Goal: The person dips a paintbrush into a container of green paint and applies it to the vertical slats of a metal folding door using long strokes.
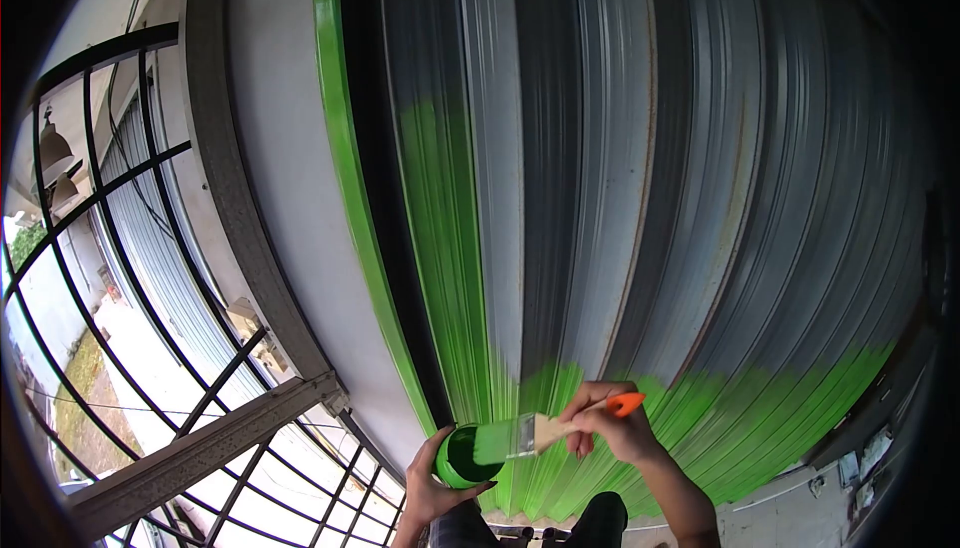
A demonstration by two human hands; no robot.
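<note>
In the head view my left hand [432, 496] is wrapped round a can of green paint [466, 480], its mouth facing me. My right hand [608, 422] grips a paintbrush [543, 432] by its wooden handle, which ends in an orange tip. The green-coated bristles overlap the can's mouth. Behind both hands stands a grey corrugated metal shutter [610, 178], green along its lower part. A taller green strip [440, 228] runs up one fold near its left side.
A green edge strip [345, 138] borders the shutter beside a white wall panel [285, 98]. At left is a black metal grille [150, 163] with a crossbar [200, 443]; a yard shows beyond. My knees [600, 518] are at the bottom. Small items [870, 458] lie at lower right.
</note>
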